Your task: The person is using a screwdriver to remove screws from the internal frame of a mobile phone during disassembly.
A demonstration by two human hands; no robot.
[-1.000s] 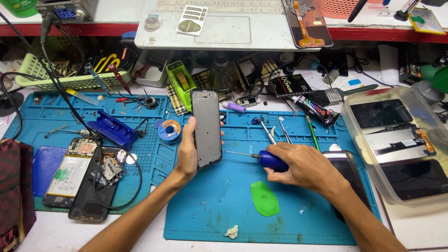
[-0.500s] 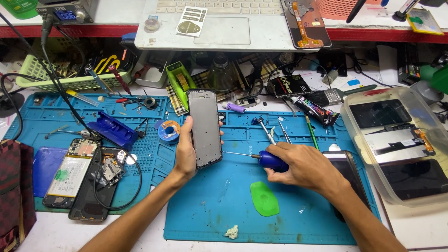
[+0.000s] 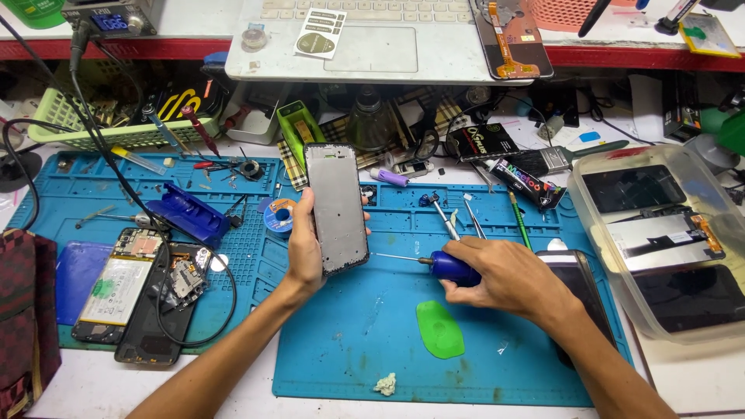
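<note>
Left hand [image 3: 304, 248] wraps the bare phone frame [image 3: 336, 208] upright, mat center. Right hand [image 3: 508, 275] pinches blue screwdriver [image 3: 442, 267] at 3 o'clock, tip nearly touching. Opened phone [image 3: 116, 287] w/ battery at 9, reassembly prob barely started.

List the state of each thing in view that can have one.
Left hand: grips phone frame, upright.
Right hand: holds blue screwdriver, tip toward frame.
Opened phone: flat, insides exposed.
Green pick: flat on mat.
Plastic tub: open, holding screens.
</note>
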